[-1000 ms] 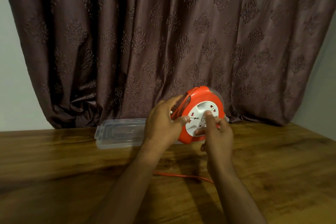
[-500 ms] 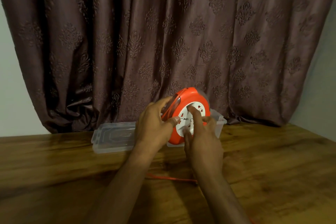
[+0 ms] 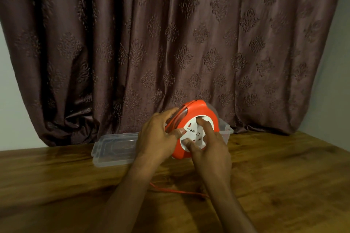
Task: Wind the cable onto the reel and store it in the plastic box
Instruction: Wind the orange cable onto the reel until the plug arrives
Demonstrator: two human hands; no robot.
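We hold the hard, smooth cable reel up: left hand wraps its 9 o'clock rim, right hand fingers press the white disc; thin cable stays floppy.

Two bare forearms enter from the lower edge, with no sleeve, watch, bracelet or ring to be seen on either. The left hand shows its back, knuckles and a short, pale thumbnail. The right hand shows its back and slim fingers with short nails. Both wrists are uncovered.
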